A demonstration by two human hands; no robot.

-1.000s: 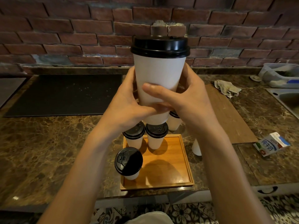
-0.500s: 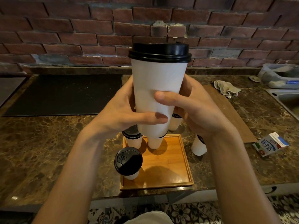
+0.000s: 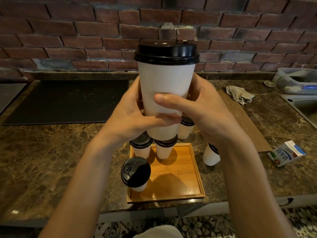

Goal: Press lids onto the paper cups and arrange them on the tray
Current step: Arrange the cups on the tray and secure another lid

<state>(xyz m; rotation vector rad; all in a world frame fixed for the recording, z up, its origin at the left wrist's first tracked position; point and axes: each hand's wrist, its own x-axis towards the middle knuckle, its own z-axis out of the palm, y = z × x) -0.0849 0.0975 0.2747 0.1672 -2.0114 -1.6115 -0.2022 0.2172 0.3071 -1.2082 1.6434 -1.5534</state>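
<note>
Tall white paper cup (image 3: 164, 86) with a glossy black lid (image 3: 166, 52) on top, sides plain with no print. Left hand (image 3: 132, 115) and right hand (image 3: 205, 110) both wrap round it, upright above the wooden tray (image 3: 180, 182). Carton (image 3: 285, 153) on the right reads 纯牛奶.

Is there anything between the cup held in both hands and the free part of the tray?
Nothing visible blocks it. The held cup hangs above the tray, whose right side is bare. Three lidded cups stand along its back and left.
</note>
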